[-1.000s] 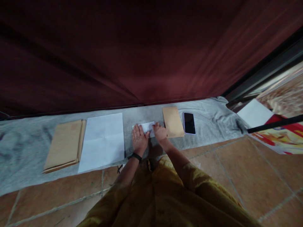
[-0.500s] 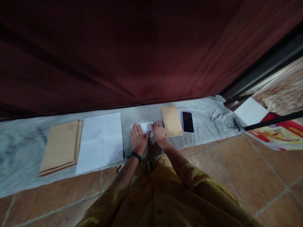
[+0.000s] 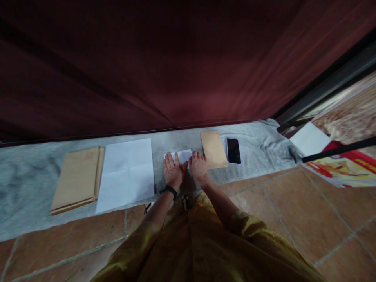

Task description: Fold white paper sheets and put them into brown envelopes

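Observation:
A small folded sheet of white paper (image 3: 184, 155) lies on the grey cloth in front of me. My left hand (image 3: 174, 171) rests flat on its left part, fingers stretched out, with a dark band at the wrist. My right hand (image 3: 198, 166) is at the paper's right end, its fingers bent and close together over the edge; the fingertips are partly hidden. Just right of that hand lies a brown envelope (image 3: 214, 150), and beyond it a phone (image 3: 233, 151) with a dark screen. To the left is a stack of large white paper (image 3: 127, 172).
A pile of brown envelopes (image 3: 76, 178) lies at the left of the grey cloth (image 3: 26, 180). Behind the cloth hangs a dark red curtain (image 3: 182, 78). On the right are a black bar (image 3: 337, 150) and a red and yellow printed box (image 3: 346, 168). Tiled floor (image 3: 311, 211) lies below.
My right hand's fingers have shifted from a pinch at the paper's corner to lying bent along its right end. My left hand stays flat on the paper. The view has moved slightly.

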{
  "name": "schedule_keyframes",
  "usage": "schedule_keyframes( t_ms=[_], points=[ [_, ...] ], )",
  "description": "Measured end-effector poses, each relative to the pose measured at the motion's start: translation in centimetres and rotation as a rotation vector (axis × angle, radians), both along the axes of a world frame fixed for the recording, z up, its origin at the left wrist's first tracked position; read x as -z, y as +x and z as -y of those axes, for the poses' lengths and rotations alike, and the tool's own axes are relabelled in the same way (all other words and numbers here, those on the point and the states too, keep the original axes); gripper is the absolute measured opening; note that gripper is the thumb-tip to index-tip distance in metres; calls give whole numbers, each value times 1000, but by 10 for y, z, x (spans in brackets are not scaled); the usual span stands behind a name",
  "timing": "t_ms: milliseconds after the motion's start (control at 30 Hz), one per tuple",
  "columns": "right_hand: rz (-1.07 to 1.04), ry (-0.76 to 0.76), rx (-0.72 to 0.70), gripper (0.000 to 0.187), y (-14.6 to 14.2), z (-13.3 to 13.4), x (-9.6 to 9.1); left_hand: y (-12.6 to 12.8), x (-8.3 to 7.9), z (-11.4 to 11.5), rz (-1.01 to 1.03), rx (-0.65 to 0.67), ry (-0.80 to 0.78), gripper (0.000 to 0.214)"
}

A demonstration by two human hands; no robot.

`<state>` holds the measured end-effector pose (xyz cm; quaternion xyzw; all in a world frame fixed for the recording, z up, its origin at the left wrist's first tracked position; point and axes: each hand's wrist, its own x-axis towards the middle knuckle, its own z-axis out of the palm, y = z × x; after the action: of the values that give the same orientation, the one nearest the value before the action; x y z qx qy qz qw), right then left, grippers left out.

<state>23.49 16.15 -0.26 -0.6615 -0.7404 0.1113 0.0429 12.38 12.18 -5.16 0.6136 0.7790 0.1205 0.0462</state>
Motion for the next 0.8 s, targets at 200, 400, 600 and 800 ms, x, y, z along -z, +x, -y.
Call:
schedule_keyframes(
  t_ms=[200,400,600,800],
  points=[
    [-504,149,-412,47,-17,22,22,-5,-1,2,4,40,-72,61],
    [-471,140,-389,50,-15,19,40,-5,-1,5,2,42,-27,60],
    [-272,117,-401,53,2,24,42,-3,-1,5,12,32,-3,62],
    [-205,117,-374,48,22,34,41,-2,1,2,-6,26,-11,68]
  ],
)
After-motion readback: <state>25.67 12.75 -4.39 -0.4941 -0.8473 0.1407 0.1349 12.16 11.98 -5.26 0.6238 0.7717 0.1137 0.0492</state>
